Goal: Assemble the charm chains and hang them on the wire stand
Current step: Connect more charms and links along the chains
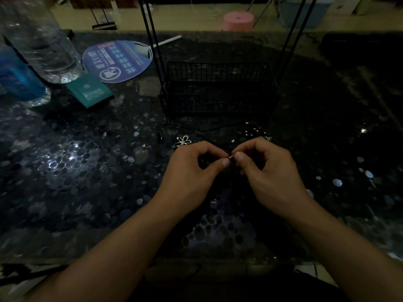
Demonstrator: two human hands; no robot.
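Note:
My left hand [192, 171] and my right hand [268, 171] meet over the dark table, thumbs and forefingers pinching a tiny silver clasp [231, 157] of a chain between them. A silver flower charm [182, 141] lies on the table just beyond my left hand. More small silver pieces [255, 130] and a thin black cord [178, 127] lie beyond my right hand. The black wire stand [218, 88], with a mesh basket base and tall thin uprights, rises right behind these parts.
A clear plastic bottle [39, 40] and a blue container [17, 77] stand at the far left. A teal booklet [89, 91] and a round blue hand fan [117, 59] lie left of the stand. A pink stool [238, 20] sits past the table's far edge.

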